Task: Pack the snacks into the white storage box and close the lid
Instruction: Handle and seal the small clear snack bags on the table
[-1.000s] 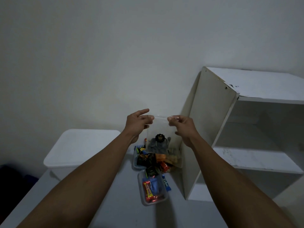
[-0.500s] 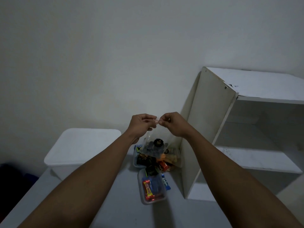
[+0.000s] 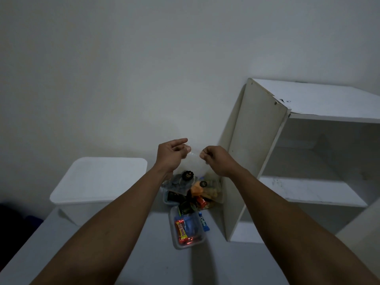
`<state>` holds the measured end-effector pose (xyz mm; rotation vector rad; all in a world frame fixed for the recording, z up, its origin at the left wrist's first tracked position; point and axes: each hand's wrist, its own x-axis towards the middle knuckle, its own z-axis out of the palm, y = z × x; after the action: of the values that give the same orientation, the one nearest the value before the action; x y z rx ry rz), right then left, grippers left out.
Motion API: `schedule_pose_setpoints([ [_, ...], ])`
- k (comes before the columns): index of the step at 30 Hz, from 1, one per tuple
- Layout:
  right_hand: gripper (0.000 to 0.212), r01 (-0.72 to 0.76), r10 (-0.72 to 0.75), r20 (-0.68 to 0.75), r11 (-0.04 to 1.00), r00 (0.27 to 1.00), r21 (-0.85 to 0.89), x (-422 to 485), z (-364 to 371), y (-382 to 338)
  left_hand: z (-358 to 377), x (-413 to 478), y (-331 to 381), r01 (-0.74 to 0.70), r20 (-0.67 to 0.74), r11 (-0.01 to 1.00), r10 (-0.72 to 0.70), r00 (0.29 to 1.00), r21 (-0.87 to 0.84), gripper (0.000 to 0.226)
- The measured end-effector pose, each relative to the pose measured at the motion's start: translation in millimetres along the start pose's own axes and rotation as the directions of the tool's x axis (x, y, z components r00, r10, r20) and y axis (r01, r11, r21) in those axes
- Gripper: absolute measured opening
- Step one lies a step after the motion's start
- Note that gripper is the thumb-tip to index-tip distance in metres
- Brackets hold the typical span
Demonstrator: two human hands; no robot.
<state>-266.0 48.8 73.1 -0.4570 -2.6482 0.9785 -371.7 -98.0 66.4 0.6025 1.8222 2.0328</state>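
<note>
I hold a clear plastic bag (image 3: 192,167) up over the snacks; dark round snacks sit in its bottom. My left hand (image 3: 171,156) pinches the bag's top left edge, forefinger stretched out. My right hand (image 3: 213,159) pinches the top right edge with curled fingers. Below lies a pile of wrapped snacks (image 3: 195,194) in dark, orange and red wrappers. Nearer to me a clear tray (image 3: 174,239) holds red and blue bars, with a blue bar (image 3: 204,222) beside it. The white storage box (image 3: 98,184) stands to the left with its lid on.
A white open shelf unit (image 3: 287,161) stands at the right, its side panel close to the snack pile. All of it rests on a pale table (image 3: 144,264) against a bare wall. Something dark lies beyond the table's left edge.
My hands first held the bag's top stretched wide, then came together, and now have parted a little again. The bag still hangs over the pile.
</note>
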Motion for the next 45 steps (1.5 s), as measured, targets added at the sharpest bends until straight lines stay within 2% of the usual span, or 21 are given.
schedule_pose_setpoints([
  [5, 0.031, -0.091, 0.099, -0.086, 0.992, 0.991, 0.089, -11, 3, 12, -2, -10, -8, 0.055, -0.04, 0.995, -0.059, 0.997, -0.083, 0.035],
  [7, 0.036, -0.145, 0.183, -0.167, 0.966, 0.969, 0.215, -18, 7, 11, -3, -14, -12, 0.071, -0.045, 0.989, -0.078, 0.996, -0.13, 0.036],
  [9, 0.04, -0.182, 0.284, -0.204, 0.894, 0.937, 0.409, -26, 16, 10, -5, -17, -16, 0.094, -0.042, 0.977, -0.104, 0.994, -0.191, 0.037],
  [10, 0.042, -0.207, 0.332, -0.176, 0.841, 0.927, 0.5, -30, 22, 11, -6, -18, -20, 0.108, -0.048, 0.969, -0.122, 0.991, -0.222, 0.037],
  [12, 0.043, -0.284, 0.393, -0.033, 0.718, 0.919, 0.635, -40, 41, 21, -12, -22, -27, 0.139, -0.095, 0.948, -0.173, 0.98, -0.288, 0.035],
  [14, 0.038, -0.378, 0.401, 0.132, 0.629, 0.906, 0.679, -52, 64, 35, -18, -25, -42, 0.187, -0.171, 0.919, -0.258, 0.951, -0.348, 0.03],
  [17, 0.026, -0.49, 0.419, 0.269, 0.625, 0.867, 0.607, -69, 105, 52, -34, -32, -80, 0.292, -0.28, 0.884, -0.404, 0.871, -0.365, 0.029],
  [22, 0.017, -0.567, 0.469, 0.329, 0.581, 0.82, 0.584, -97, 166, 56, -59, -60, -142, 0.408, -0.405, 0.833, -0.542, 0.736, -0.374, 0.034],
  [24, 0.01, -0.623, 0.501, 0.377, 0.551, 0.779, 0.555, -108, 190, 59, -70, -75, -165, 0.452, -0.477, 0.861, -0.506, 0.719, -0.231, 0.036],
  [25, 0.007, -0.641, 0.522, 0.38, 0.542, 0.763, 0.543, -112, 201, 61, -75, -82, -173, 0.462, -0.487, 0.875, -0.47, 0.736, -0.145, 0.036],
  [28, 0.018, -0.695, 0.59, 0.378, 0.527, 0.713, 0.489, -122, 231, 72, -94, -107, -198, 0.527, -0.38, 0.849, -0.475, 0.794, 0.04, 0.023],
  [31, 0.027, -0.744, 0.641, 0.383, 0.529, 0.665, 0.408, -133, 257, 84, -106, -130, -219, 0.582, -0.264, 0.813, -0.556, 0.788, 0.026, 0.004],
  [33, 0.017, -0.738, 0.667, 0.322, 0.565, 0.672, 0.369, -138, 275, 96, -109, -137, -235, 0.593, -0.26, 0.798, -0.554, 0.791, 0.102, 0.01],
  [35, 0.015, -0.715, 0.671, 0.25, 0.629, 0.698, 0.307, -143, 281, 94, -112, -140, -247, 0.614, -0.23, 0.747, -0.57, 0.788, 0.253, 0.017],
  [37, 0.027, -0.67, 0.639, 0.205, 0.719, 0.742, 0.184, -146, 277, 84, -112, -140, -257, 0.593, -0.146, 0.686, -0.594, 0.791, 0.422, 0.014],
  [40, 0.041, -0.611, 0.586, 0.248, 0.791, 0.772, 0.033, -147, 270, 75, -110, -140, -258, 0.476, -0.062, 0.594, -0.582, 0.811, 0.649, 0.02],
  [43, 0.047, -0.524, 0.527, 0.335, 0.845, 0.781, -0.109, -142, 265, 76, -113, -137, -257, 0.461, -0.089, 0.525, -0.586, 0.806, 0.716, 0.017],
  [45, 0.044, -0.477, 0.486, 0.363, 0.871, 0.795, -0.121, -136, 258, 77, -115, -131, -254, 0.448, -0.09, 0.497, -0.589, 0.803, 0.744, 0.018],
])
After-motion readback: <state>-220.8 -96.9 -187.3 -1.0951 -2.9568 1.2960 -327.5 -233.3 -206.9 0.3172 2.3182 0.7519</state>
